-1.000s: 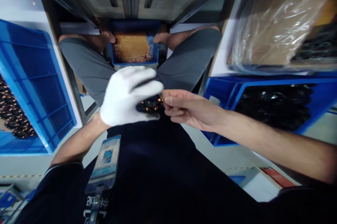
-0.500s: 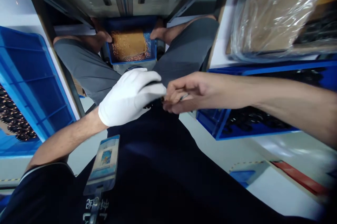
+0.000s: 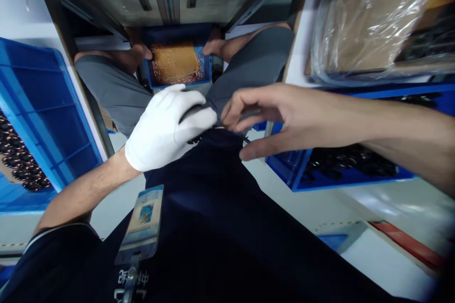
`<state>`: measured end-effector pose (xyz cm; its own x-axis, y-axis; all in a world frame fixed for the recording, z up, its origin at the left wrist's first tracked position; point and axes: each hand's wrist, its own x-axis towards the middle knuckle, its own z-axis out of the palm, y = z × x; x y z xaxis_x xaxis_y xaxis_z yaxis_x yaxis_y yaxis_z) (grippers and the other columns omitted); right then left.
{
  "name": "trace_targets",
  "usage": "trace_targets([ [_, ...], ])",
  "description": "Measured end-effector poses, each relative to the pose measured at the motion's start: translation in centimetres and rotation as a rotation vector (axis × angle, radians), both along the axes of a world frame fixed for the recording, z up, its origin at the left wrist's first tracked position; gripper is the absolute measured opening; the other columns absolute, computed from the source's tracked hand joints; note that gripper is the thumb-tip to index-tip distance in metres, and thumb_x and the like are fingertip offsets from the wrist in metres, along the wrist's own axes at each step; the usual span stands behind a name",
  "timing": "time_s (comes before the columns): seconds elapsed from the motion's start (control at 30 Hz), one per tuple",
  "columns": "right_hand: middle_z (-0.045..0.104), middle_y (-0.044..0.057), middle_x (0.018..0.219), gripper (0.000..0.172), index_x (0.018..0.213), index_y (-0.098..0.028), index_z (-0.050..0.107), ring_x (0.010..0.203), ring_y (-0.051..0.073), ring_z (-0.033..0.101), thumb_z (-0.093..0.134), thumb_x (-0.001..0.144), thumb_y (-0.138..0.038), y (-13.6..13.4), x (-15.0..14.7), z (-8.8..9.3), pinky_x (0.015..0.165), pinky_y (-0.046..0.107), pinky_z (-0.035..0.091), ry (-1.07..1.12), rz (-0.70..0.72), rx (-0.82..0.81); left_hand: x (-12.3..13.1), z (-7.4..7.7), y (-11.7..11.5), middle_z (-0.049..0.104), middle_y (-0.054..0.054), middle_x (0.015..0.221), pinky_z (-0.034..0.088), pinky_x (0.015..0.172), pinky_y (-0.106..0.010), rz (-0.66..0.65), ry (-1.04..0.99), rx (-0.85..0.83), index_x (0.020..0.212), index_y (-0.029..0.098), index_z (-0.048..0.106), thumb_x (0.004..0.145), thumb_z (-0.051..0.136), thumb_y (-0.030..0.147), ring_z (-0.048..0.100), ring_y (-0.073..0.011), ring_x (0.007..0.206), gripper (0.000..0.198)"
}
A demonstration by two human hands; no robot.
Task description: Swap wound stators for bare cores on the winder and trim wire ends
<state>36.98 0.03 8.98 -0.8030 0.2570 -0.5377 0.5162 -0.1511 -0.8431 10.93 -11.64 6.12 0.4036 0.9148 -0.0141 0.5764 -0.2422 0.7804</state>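
Observation:
My left hand [image 3: 165,127], in a white glove, is closed round a small dark part with copper windings [image 3: 197,139]; the glove hides most of it. My bare right hand [image 3: 284,115] hovers just to its right. Its fingers are spread, with the fingertips close to the gloved fingers and the thumb stretched out below. I see nothing held in it. Both hands are above my lap, over a dark shirt.
A blue crate [image 3: 50,118] on the left holds several copper-wound parts. Another blue crate [image 3: 284,170] on the right holds black parts. A blue bin of copper scrap [image 3: 176,63] sits between my feet. Plastic-wrapped cardboard [image 3: 369,23] lies upper right. A badge [image 3: 142,220] hangs at my chest.
My right hand went from a pinch at the part to spread fingers and shifted slightly up and right. The gloved left hand kept its grip and moved a little left.

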Motion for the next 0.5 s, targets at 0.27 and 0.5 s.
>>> trace_targets([
  [0.27, 0.067, 0.002, 0.079, 0.028, 0.100, -0.026, 0.073, 0.066, 0.017, 0.057, 0.078, 0.102, -0.054, -0.3, -0.9, -0.3, 0.058, 0.031, 0.044, 0.001, -0.164, 0.120, -2.1, 0.3, -1.4, 0.074, -0.009, 0.130, 0.062, 0.106, -0.043, 0.269, -0.226, -0.285, 0.141, 0.024, 0.060, 0.099, 0.083, 0.042, 0.075, -0.0271, 0.118, 0.051],
  [0.5, 0.074, 0.010, 0.087, 0.016, 0.113, -0.039, 0.077, 0.072, 0.030, 0.072, 0.077, 0.099, -0.048, 1.7, -2.2, -0.3, 0.051, 0.041, 0.055, 0.003, -0.058, 0.421, -16.3, 0.7, 0.9, 0.065, -0.012, 0.147, 0.057, 0.117, -0.051, 0.862, -0.107, 0.199, 0.159, 0.029, 0.044, 0.112, 0.054, 0.072, 0.067, -0.0322, 0.141, 0.064],
])
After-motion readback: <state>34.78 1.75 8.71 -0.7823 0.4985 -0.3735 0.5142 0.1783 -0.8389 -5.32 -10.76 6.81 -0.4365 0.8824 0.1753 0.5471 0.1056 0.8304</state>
